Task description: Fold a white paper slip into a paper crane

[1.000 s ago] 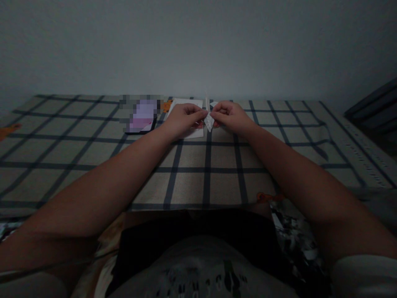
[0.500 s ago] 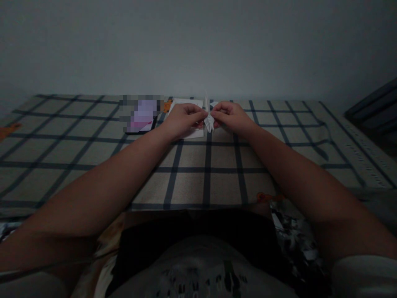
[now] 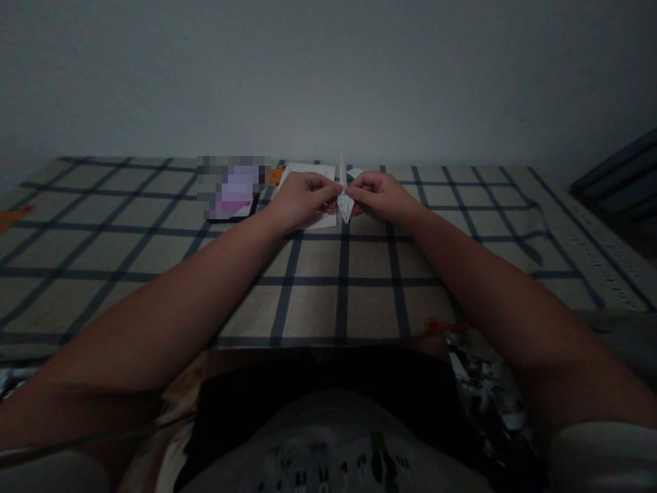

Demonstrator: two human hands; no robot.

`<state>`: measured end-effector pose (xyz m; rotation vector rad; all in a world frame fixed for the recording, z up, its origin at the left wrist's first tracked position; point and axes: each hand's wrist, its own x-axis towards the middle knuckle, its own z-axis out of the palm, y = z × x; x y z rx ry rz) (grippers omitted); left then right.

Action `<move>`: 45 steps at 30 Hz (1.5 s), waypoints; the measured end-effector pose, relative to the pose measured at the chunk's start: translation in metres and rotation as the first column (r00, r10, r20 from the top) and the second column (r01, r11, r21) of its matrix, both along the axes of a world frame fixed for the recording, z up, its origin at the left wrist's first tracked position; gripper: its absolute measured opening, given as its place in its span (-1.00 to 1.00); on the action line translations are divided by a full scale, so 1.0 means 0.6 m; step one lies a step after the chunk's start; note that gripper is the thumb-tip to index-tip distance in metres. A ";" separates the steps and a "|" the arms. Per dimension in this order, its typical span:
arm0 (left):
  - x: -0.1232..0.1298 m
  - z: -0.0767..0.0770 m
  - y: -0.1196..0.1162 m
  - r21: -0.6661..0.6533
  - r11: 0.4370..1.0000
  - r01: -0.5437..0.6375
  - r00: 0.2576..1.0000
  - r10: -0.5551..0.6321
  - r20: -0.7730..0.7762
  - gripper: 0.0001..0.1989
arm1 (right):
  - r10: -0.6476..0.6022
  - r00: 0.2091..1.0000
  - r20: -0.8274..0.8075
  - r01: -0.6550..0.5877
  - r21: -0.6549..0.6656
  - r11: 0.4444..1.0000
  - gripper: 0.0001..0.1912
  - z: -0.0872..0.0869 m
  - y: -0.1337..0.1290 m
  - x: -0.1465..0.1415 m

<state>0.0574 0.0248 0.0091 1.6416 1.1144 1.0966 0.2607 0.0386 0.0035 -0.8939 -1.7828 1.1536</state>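
Observation:
Between my two hands is a small white folded paper (image 3: 345,207), with a thin pointed tip standing up at the back and a narrower point toward me. My left hand (image 3: 306,198) pinches its left side between thumb and fingers. From the right, my right hand (image 3: 380,194) pinches the other side the same way. Some fingertips are hidden behind the paper. Under and behind my left hand lie white paper sheets (image 3: 324,222) on the table.
A checked cloth (image 3: 318,311) covers the table. To the left lies a phone (image 3: 240,192), its screen partly blurred out. A small white paper piece (image 3: 354,173) sits behind my right hand. A plain wall (image 3: 328,75) rises at the table's back edge.
The lower part of the folded paper, spread and uneven before, is now narrower and comes to one neat point. My right fingers have shifted slightly on it; my left hand has barely moved.

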 end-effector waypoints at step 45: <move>0.009 0.009 -0.013 0.101 0.995 -0.021 1.000 0.020 0.009 -0.89 | -0.042 0.988 0.147 -0.012 0.349 0.937 -0.74 -0.015 0.005 0.003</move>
